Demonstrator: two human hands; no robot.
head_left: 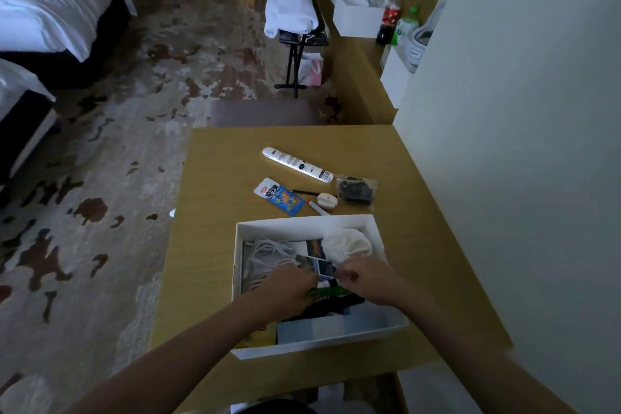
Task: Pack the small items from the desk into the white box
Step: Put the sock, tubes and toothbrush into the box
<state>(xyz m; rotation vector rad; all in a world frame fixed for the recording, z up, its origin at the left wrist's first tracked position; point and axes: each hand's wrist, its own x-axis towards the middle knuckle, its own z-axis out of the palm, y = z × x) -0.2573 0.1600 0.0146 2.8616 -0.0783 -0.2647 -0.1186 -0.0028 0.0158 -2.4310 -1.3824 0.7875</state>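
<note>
Two bare forearms reaching in from the bottom edge, cut off by it. Left hand (291, 282) and right hand (364, 276) meeting low over the white box (349, 341), each pinching an end of a small photo card (324, 267) held tilted between them, fingers closed on it. Box sitting near the front of the wooden desk (215, 245), its near wall close to the desk's front edge, its right wall close to the desk's right side, where a pale wall (504, 144) rises; bare desktop open to the left of the box.

Inside the box: coiled white cord (268, 254) at the left, a crumpled white cloth (347, 245) at the far right corner, something green and something black under the hands (mostly hidden, hard to make out), a grey flat surface at the near side, a yellow scrap at the near left corner.

Just beyond the box, loose on the desk: a blue and white snack packet (280, 197), a small white marker, a thin black stick, a round white disc (327, 201), a clear bag of dark contents (356, 191), then a long white tube (297, 164) lying diagonally. Far edge of the desk clear behind it.

Farther off, patterned carpet open to the left, beds cut off at the left border, a folding stand draped in white, a counter with white boxes and bottles, dim and blurred
</note>
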